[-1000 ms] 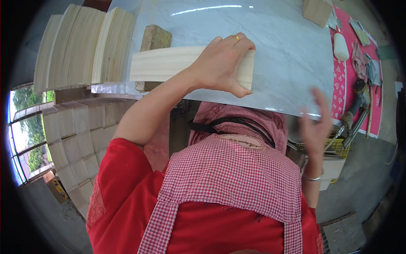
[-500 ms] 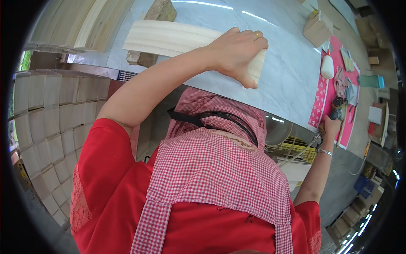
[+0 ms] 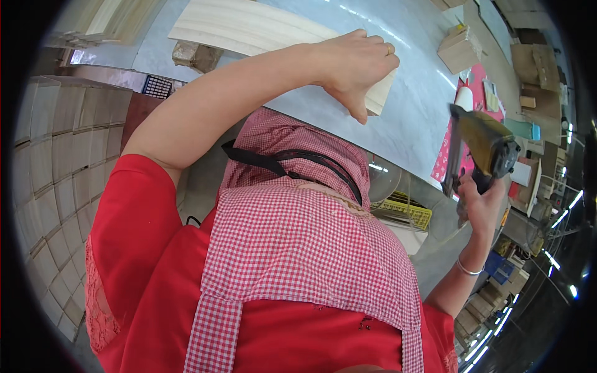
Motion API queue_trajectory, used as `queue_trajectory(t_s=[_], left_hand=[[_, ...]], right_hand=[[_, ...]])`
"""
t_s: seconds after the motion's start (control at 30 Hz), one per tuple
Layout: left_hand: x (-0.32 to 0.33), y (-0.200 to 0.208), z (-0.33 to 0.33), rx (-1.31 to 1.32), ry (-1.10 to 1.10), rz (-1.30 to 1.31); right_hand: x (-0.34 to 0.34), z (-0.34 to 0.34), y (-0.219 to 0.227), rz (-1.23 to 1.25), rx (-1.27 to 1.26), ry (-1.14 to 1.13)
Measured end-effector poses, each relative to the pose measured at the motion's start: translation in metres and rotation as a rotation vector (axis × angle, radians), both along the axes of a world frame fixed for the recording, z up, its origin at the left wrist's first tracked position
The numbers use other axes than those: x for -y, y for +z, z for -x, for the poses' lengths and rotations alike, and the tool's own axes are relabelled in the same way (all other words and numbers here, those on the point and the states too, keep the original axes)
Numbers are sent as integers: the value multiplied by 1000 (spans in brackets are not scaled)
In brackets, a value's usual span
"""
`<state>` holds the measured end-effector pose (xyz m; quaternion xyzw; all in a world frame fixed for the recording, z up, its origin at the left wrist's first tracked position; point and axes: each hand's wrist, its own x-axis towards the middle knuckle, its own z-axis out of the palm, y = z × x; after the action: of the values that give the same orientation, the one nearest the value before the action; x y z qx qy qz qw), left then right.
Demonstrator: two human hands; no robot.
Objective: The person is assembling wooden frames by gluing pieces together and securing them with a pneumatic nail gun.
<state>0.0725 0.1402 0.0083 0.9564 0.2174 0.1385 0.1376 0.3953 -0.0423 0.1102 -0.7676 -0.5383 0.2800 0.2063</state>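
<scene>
All visible left fingers (image 3: 387,60) spread, clasping a pale board (image 3: 261,28); right fingers (image 3: 469,189) curl around a nail gun (image 3: 491,140).

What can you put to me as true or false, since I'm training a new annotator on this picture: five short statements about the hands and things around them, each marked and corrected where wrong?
1. The left hand grips the pale wooden board near its right end. True.
2. The right hand is empty. False: the right hand holds a nail or staple gun.
3. A wooden block shows past the board's near edge, toward its left end. True.
4. The bracelet is on the left wrist. False: the silver bracelet is on the right wrist.
5. The apron is plain blue. False: the apron is red-and-white checked.
</scene>
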Motion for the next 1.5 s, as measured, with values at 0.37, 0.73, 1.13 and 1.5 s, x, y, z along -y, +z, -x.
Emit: queue_trajectory(t_s=[0.37, 0.73, 1.13, 1.5], left_hand=[[8, -1, -1, 14, 73, 24], [8, -5, -3, 55, 87, 29], [8, -5, -4, 66, 89, 43], [11, -6, 1, 85, 148, -62]], right_hand=[[-36, 73, 40, 136, 111, 466], [-48, 80, 38, 127, 56, 498], [-49, 73, 40, 137, 135, 535], [-65, 85, 51, 135, 261, 730]])
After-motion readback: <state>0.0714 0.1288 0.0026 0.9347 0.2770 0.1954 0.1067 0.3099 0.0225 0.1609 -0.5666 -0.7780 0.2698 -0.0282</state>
